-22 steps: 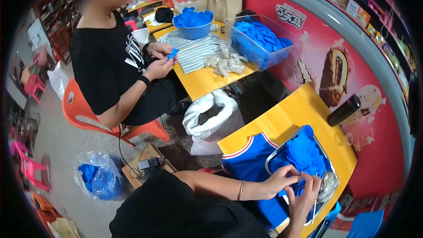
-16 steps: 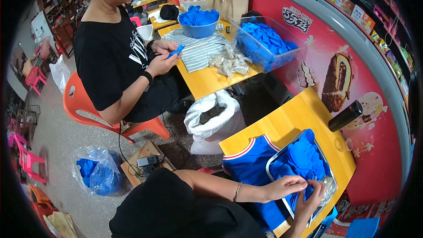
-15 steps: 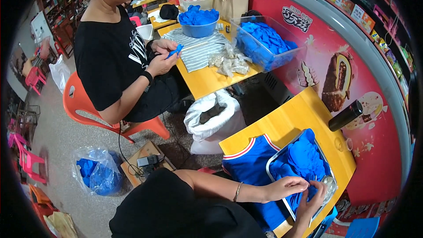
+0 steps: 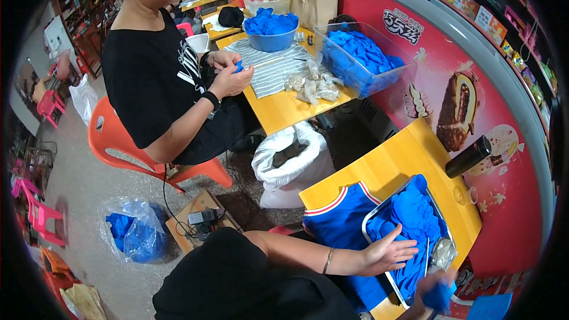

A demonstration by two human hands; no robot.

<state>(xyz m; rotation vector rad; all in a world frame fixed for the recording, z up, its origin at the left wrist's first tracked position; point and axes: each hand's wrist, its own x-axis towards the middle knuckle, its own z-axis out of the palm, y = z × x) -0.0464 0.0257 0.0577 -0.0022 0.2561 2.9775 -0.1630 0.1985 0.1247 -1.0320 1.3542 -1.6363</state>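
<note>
My left hand (image 4: 386, 255) is held over the near left part of a metal-rimmed tray (image 4: 368, 220), its fingers stretched and spread with nothing in them. Soft blue fabric pieces (image 4: 409, 204) are heaped in that tray. At the tray's near right corner, my right hand (image 4: 428, 287) is smeared by motion; a blue fabric piece (image 4: 438, 298) is in its fingers. A thin light stick (image 4: 427, 255) lies across the fabric, beside a small clear plastic bag (image 4: 443, 253). Under the tray's left side spreads a blue jersey (image 4: 335, 216) with red and white trim.
The tray rests on a yellow table (image 4: 391, 163) with a black bottle (image 4: 468, 157) at its far right. A co-worker (image 4: 154, 77) sits at another table, fingering a small blue piece. A white sack (image 4: 296, 172) stands between the tables. A bag of blue fabric (image 4: 139, 231) lies on the floor.
My hands were together over the tray's near right part. Now they are apart: the left has opened and moved left, the right has moved down and right with a blue fabric piece.
</note>
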